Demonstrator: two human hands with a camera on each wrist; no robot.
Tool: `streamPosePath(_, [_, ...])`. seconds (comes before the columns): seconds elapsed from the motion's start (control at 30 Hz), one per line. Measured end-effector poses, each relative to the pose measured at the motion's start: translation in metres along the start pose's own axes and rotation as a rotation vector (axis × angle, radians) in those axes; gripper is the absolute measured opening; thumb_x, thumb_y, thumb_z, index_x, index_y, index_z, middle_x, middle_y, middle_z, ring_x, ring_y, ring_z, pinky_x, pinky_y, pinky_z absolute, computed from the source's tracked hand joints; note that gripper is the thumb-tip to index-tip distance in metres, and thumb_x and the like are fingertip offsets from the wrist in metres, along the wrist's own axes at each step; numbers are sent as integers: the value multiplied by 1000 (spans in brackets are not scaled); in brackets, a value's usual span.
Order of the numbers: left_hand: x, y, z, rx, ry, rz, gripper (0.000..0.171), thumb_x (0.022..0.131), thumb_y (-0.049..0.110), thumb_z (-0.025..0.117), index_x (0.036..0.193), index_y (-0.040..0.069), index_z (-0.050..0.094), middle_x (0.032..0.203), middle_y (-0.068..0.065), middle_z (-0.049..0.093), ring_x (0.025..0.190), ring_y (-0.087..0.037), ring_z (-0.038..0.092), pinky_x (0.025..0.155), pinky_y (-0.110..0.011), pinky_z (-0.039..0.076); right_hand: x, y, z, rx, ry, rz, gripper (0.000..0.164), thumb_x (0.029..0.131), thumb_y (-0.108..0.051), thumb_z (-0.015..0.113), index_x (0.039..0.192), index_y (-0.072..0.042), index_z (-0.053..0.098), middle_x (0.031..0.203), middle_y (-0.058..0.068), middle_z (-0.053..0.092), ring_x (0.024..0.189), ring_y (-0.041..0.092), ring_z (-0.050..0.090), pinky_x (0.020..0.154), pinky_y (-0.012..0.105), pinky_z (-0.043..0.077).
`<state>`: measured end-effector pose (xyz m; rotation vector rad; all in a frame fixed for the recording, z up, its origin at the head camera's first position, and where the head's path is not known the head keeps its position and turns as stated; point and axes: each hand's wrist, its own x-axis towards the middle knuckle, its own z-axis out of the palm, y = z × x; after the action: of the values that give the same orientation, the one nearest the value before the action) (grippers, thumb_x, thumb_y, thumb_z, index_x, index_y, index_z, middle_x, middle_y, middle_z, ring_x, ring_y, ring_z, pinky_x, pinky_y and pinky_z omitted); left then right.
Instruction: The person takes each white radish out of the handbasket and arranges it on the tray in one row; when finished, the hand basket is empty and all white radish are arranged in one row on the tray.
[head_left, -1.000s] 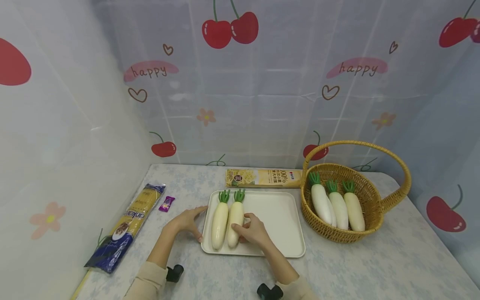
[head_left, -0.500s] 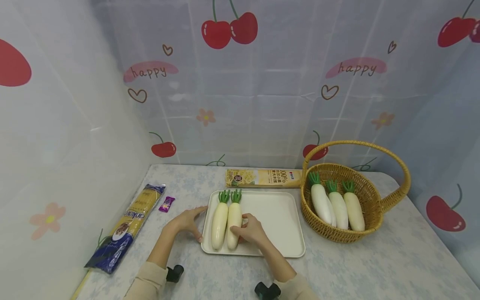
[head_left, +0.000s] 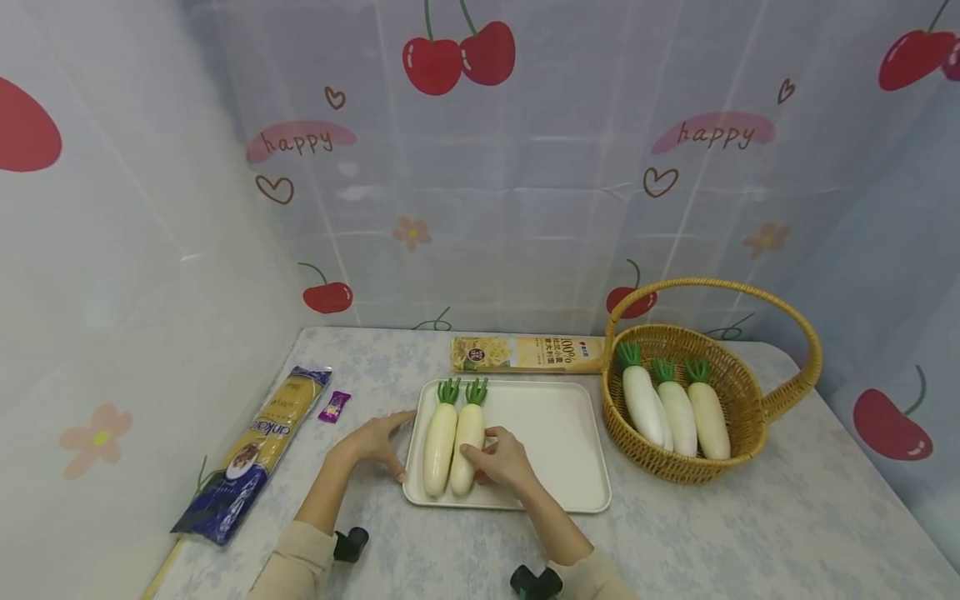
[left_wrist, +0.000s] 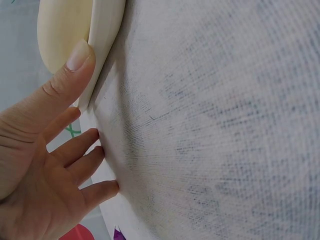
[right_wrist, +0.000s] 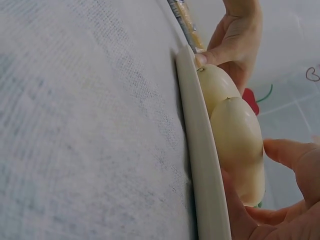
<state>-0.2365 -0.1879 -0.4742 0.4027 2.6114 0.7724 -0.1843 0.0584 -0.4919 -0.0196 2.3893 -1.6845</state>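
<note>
Two white radishes with green tops lie side by side at the left of a white rectangular tray [head_left: 551, 442] in the head view. My right hand [head_left: 506, 461] holds the right-hand radish [head_left: 468, 437], thumb on its upper side and fingers along its right flank. In the right wrist view, this radish [right_wrist: 237, 140] rests against the other one. My left hand [head_left: 377, 443] is spread at the tray's left edge, beside the left radish [head_left: 439, 442]. In the left wrist view its thumb [left_wrist: 75, 65] touches the tray rim, with the other fingers extended.
A wicker basket [head_left: 622, 442] with several white radishes stands right of the tray. Behind the tray lies a yellow pasta packet [head_left: 525, 354]. At the left are a blue and gold pasta packet [head_left: 255, 454] and a small purple wrapped sweet [head_left: 334, 407].
The right radish has shifted slightly left toward the other one, its lower end swinging left, with my right hand moving along. My left hand has stayed at the tray's edge.
</note>
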Motion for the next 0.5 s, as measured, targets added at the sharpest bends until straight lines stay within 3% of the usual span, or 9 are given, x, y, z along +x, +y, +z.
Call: streamPosePath(0.5, [0, 0, 0, -5, -2, 6, 109, 49, 12, 92, 143, 6, 39, 142, -24, 40, 131, -42, 36, 106, -55, 33, -5, 3, -8, -10, 22, -8, 69, 87, -33, 64, 131, 13, 40, 88, 16, 63, 58, 22, 67, 56, 32, 57])
